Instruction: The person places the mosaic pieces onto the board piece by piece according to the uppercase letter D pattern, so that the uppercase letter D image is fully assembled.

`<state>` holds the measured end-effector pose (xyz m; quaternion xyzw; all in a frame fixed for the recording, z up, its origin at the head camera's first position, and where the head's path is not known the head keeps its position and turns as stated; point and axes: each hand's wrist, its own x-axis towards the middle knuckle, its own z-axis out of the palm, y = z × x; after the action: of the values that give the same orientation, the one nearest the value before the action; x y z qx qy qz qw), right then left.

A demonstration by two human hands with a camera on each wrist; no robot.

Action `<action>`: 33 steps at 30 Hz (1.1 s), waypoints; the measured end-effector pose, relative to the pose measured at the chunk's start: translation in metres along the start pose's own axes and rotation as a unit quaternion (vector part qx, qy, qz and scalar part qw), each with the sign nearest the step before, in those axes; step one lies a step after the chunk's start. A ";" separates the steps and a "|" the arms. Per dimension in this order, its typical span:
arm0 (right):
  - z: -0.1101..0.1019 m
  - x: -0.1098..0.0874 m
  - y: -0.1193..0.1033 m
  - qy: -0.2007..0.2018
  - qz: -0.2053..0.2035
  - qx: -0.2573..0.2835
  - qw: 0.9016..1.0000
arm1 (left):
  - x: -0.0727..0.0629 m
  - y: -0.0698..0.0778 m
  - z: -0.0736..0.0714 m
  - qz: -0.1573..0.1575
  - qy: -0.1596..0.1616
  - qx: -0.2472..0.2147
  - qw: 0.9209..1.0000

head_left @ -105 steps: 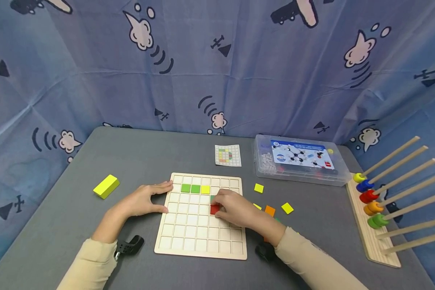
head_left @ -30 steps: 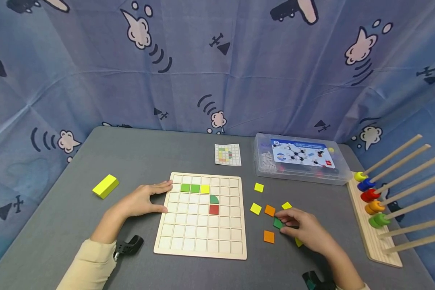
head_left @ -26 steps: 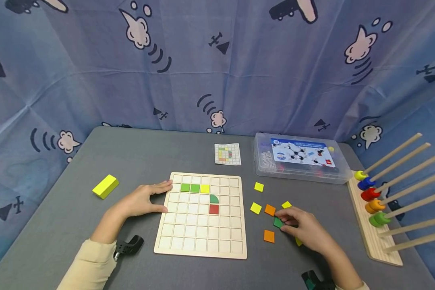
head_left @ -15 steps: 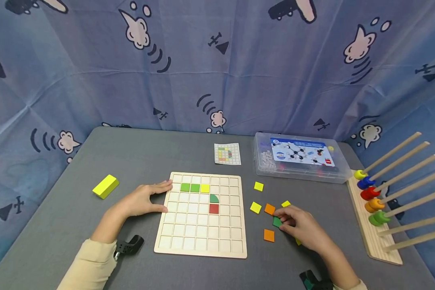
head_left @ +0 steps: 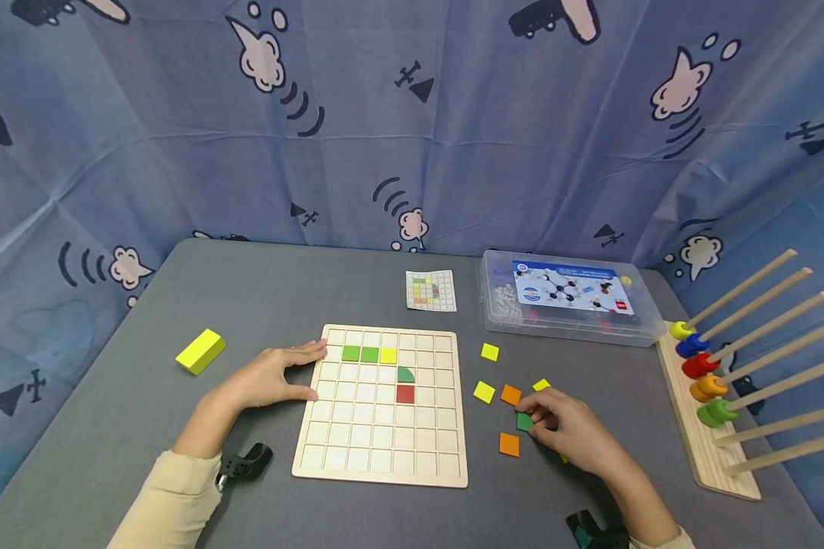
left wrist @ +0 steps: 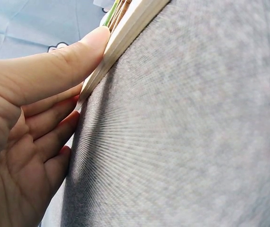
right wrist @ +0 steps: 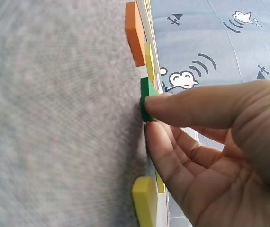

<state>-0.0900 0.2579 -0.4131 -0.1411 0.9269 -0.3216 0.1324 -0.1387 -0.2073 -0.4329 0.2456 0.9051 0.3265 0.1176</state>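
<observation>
My right hand [head_left: 573, 428] pinches a small green tile [head_left: 524, 422] lying on the table to the right of the board. In the right wrist view the thumb and finger are at the edges of the green tile [right wrist: 147, 100]. My left hand [head_left: 266, 377] rests with spread, fairly straight fingers along the left edge of the wooden grid board [head_left: 381, 479]. The left wrist view has the thumb [left wrist: 94, 42] against that edge. Set in the board are two green square tiles [head_left: 360, 354], a yellow one [head_left: 388, 356], a green quarter-round tile [head_left: 405, 374] and a red square [head_left: 405, 394].
Around my right hand lie loose orange tiles [head_left: 510, 444] and yellow tiles [head_left: 484, 392]. Behind the board are a pattern card [head_left: 431, 291] and a clear plastic box [head_left: 570, 328]. A wooden peg rack [head_left: 710, 450] stands far right, a yellow block [head_left: 201, 351] left.
My right hand has left the red tile on the board and moved right to the green tile on the table. Over the last second it has barely shifted. The left hand has stayed put.
</observation>
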 end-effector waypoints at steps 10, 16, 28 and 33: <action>-0.002 0.001 0.004 0.010 0.023 0.021 0.999 | 0.000 0.001 -0.001 -0.009 -0.007 -0.004 1.000; -0.004 0.000 0.003 0.004 0.027 0.043 0.999 | 0.000 0.000 -0.001 -0.002 -0.001 0.005 1.000; 0.000 0.002 -0.011 0.047 0.039 0.174 0.983 | 0.000 -0.001 -0.001 -0.006 -0.005 0.000 1.000; 0.010 0.006 -0.020 0.058 0.015 0.204 0.977 | 0.001 -0.001 -0.001 -0.010 -0.009 -0.005 1.000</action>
<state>-0.0890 0.2351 -0.4083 -0.0785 0.8497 -0.5098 0.1092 -0.1399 -0.2080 -0.4324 0.2391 0.9047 0.3278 0.1297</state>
